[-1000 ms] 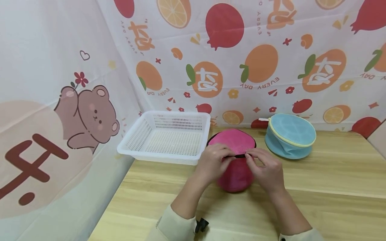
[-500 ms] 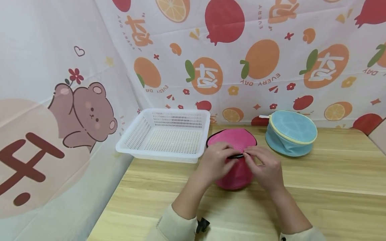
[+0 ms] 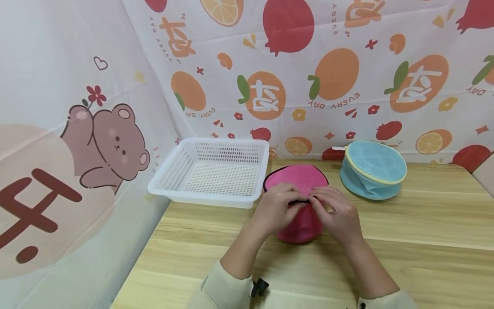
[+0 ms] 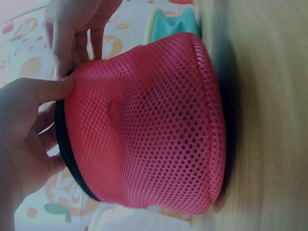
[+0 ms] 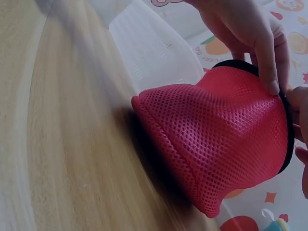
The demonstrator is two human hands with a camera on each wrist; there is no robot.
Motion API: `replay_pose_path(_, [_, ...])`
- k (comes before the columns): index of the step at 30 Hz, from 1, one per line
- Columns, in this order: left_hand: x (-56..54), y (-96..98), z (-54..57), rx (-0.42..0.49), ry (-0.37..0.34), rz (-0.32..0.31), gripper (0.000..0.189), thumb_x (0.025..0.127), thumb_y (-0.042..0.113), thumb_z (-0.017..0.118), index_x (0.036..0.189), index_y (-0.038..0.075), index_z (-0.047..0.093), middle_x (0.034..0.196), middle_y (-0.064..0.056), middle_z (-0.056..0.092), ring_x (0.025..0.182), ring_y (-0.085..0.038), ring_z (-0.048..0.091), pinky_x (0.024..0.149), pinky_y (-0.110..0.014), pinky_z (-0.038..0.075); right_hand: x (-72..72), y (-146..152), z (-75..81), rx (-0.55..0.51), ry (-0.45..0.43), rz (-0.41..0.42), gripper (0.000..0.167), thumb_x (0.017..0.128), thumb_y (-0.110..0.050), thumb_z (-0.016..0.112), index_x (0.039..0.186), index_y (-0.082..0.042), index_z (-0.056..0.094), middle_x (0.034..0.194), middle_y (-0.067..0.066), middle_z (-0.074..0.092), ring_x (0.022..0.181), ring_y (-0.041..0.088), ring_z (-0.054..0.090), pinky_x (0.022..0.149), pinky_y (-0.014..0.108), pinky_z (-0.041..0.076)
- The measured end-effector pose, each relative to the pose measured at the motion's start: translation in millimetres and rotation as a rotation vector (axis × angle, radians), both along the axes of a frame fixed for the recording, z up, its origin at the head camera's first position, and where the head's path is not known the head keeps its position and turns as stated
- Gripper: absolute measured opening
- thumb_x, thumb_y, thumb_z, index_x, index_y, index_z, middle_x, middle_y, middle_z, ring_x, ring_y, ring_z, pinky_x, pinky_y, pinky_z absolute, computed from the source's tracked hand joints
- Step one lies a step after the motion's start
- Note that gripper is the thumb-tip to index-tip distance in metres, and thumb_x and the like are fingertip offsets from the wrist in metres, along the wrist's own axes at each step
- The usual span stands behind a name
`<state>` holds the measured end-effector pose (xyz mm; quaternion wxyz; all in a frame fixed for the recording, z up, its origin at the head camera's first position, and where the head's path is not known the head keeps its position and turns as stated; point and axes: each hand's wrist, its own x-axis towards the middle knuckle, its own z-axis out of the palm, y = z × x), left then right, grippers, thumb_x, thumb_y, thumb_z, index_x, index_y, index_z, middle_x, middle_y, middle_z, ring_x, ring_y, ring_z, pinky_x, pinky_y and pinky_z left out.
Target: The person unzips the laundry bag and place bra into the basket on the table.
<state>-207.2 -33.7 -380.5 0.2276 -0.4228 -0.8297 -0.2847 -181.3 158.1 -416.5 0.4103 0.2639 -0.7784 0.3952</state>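
Note:
A pink mesh laundry bag [image 3: 299, 227] with a black zipper rim [image 4: 61, 134] stands on the wooden table, its lighter pink top facing up. My left hand [image 3: 275, 208] pinches the front of the rim from the left, thumb below and fingers above. From the right, my right hand [image 3: 340, 213] pinches the same rim, its fingertips right beside the left ones. The zipper pull is hidden under the fingers. In both wrist views the bag's mesh side looks dented and creased. Behind it on the right sits a blue mesh bag [image 3: 374, 165] with a yellow zipper edge.
A white plastic basket [image 3: 212, 201] stands to the left of the pink bag, close to it. Fruit-print cloth [image 3: 231, 94] hangs right behind the table [image 3: 432, 214], and a bear-print cloth [image 3: 42, 98] covers the left side.
My right fingertips have shifted slightly left along the black rim, closer to the left ones. The pink bag stays in place, still pinched by both hands. The head view has tilted slightly.

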Motion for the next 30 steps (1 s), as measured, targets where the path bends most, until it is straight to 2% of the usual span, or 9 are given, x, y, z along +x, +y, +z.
replay_pose_path(3, [-2.6,-5.9,3.1,0.038,-0.053,-0.012,0.008,0.084,0.009,0.083,0.092,0.011,0.082,0.087,0.004,0.070,0.084,-0.010,0.064,0.076,-0.019,0.051,0.4,1.3,1.2,-0.052,0.018,-0.030,0.017,0.080,0.003,0.078,0.096,0.001,0.079,0.097,0.009,0.076,0.094,0.026,0.071,0.097,0.015,0.047])
replay_pose_path(6, [-6.5,-13.4,6.5,0.066,-0.075,0.008,0.008,0.082,0.007,0.085,0.088,0.011,0.082,0.084,0.004,0.069,0.081,-0.011,0.062,0.075,-0.023,0.050,0.7,4.7,2.3,-0.107,0.022,-0.069,0.014,0.081,0.005,0.076,0.094,0.002,0.079,0.095,0.010,0.076,0.092,0.027,0.071,0.095,0.015,0.048])
replay_pose_path(11, [-13.5,-24.9,7.9,0.095,-0.017,0.115,0.010,0.080,0.007,0.086,0.087,0.013,0.082,0.087,0.004,0.071,0.085,-0.015,0.062,0.076,-0.032,0.049,-0.1,10.7,4.5,-0.136,0.021,-0.122,0.013,0.082,0.005,0.076,0.094,0.002,0.079,0.093,0.011,0.077,0.092,0.027,0.071,0.096,0.017,0.048])
replay_pose_path(14, [-16.7,-28.4,5.3,0.094,0.012,0.187,0.013,0.080,0.006,0.086,0.089,0.015,0.083,0.091,0.004,0.072,0.089,-0.017,0.064,0.078,-0.035,0.050,-0.4,10.4,4.8,-0.124,0.034,-0.094,0.014,0.081,0.004,0.076,0.095,0.001,0.079,0.093,0.010,0.077,0.092,0.027,0.071,0.098,0.019,0.048])
replay_pose_path(16, [-17.4,-29.0,4.6,0.089,0.004,0.212,0.014,0.080,0.005,0.085,0.090,0.015,0.083,0.093,0.004,0.073,0.090,-0.017,0.064,0.079,-0.035,0.051,-0.7,9.1,3.9,-0.109,0.040,-0.059,0.015,0.081,0.004,0.077,0.095,0.000,0.079,0.094,0.009,0.077,0.091,0.026,0.071,0.097,0.020,0.048])
replay_pose_path(19, [-15.3,-27.4,5.3,0.070,-0.040,0.191,0.018,0.079,0.002,0.084,0.092,0.013,0.082,0.095,0.003,0.073,0.092,-0.018,0.064,0.082,-0.033,0.052,-0.5,5.2,2.3,-0.086,0.037,-0.010,0.016,0.080,0.002,0.077,0.095,0.000,0.079,0.094,0.008,0.077,0.090,0.025,0.071,0.096,0.018,0.049])
replay_pose_path(23, [-7.2,-17.7,8.3,0.017,-0.081,0.063,0.018,0.080,0.002,0.084,0.097,0.011,0.081,0.095,0.001,0.071,0.091,-0.016,0.064,0.082,-0.028,0.052,0.3,-1.2,0.7,-0.061,0.037,0.025,0.015,0.079,0.001,0.078,0.095,0.000,0.079,0.094,0.007,0.077,0.088,0.024,0.071,0.094,0.016,0.049])
replay_pose_path(26, [-0.8,-7.2,9.1,-0.038,-0.035,-0.002,0.015,0.083,0.008,0.083,0.097,0.010,0.081,0.093,0.001,0.071,0.090,-0.014,0.064,0.082,-0.025,0.052,1.1,-5.5,0.0,-0.043,0.038,0.048,0.017,0.079,0.003,0.078,0.095,0.000,0.079,0.094,0.006,0.076,0.086,0.023,0.071,0.093,0.015,0.048])
replay_pose_path(30, [3.0,1.4,6.2,-0.069,0.050,0.029,0.010,0.084,0.014,0.084,0.093,0.011,0.080,0.090,0.004,0.070,0.087,-0.012,0.065,0.081,-0.024,0.051,2.6,-8.6,-0.5,-0.033,0.037,0.036,0.021,0.076,0.007,0.079,0.096,0.001,0.079,0.093,0.008,0.076,0.086,0.025,0.072,0.098,0.020,0.048])
